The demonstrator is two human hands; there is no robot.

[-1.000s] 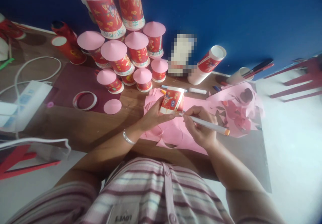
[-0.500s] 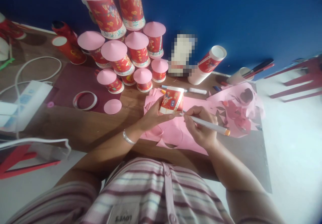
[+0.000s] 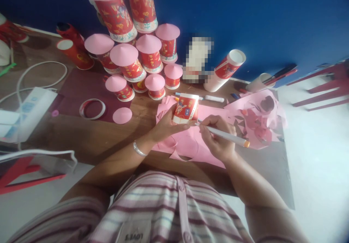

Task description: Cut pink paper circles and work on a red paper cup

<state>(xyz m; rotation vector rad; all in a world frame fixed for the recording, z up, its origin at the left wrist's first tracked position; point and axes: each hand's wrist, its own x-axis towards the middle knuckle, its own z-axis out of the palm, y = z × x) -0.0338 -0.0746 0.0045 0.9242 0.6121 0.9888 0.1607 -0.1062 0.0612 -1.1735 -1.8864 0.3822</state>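
Just beside cup (image 3: 185,108), curled right hand (image 3: 217,142)

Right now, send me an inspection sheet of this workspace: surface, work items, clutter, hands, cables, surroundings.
Surface: brown wooden table, with a dark red sheet on its left part.
Work items: red-and-white cup and white pen with an orange end; pen tip at the cup's lower edge, contact unclear.
Clutter: pink paper below the hands, pink scraps right, tape roll and pink disc left, red containers with pink cone tops behind.
Hands: left hand holds the cup; right hand holds the pen.
Cables: white cable looped at left.
Surroundings: blue wall behind, pale floor right.
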